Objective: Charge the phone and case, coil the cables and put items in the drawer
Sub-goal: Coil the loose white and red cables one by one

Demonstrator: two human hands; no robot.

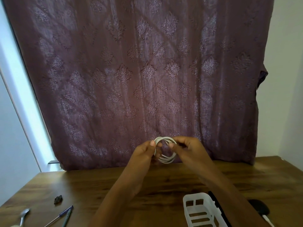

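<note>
While both hands were raised above the wooden table (98, 185), the white cable (167, 160) hung between them, wound into a small coil of several loops and held up in front of the purple curtain (131, 79). The left hand (144, 153) pinched the coil's left side, thumb and fingers curled round the strands, and the right hand (186, 147) pinched the right side the same way. Down on the table, just beside the right forearm, sat a white slotted basket (196, 212). Past the arm lay a dark rounded object (259, 208) — possibly a case, too cut off to tell. Far left lay two pens (65, 215), a spoon (24, 213) and a small dark lump (58, 199).
</note>
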